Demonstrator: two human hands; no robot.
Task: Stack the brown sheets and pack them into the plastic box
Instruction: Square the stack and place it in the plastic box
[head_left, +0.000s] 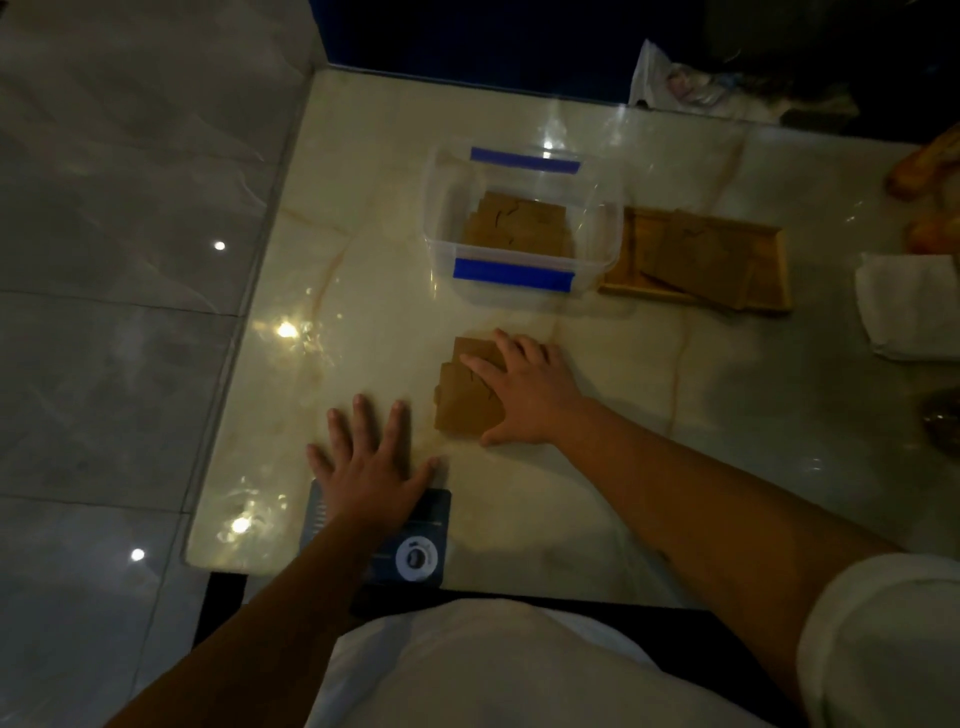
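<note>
A small stack of brown sheets (464, 397) lies on the marble table in front of me. My right hand (524, 392) lies flat on its right half, fingers spread, thumb at the near edge. My left hand (371, 465) rests flat and open on the table to the left of the stack, apart from it. Farther back stands the clear plastic box (436, 218) with blue clips, and brown sheets (519, 226) lie inside it. To its right, a wooden tray (776, 291) holds more brown sheets (701, 260).
A dark card with a round white logo (415, 553) lies under my left wrist at the table's near edge. White folded paper (909, 306) sits at the right, orange items (930, 161) behind it, and a crumpled plastic bag (675, 83) at the back. The table's left edge drops to a tiled floor.
</note>
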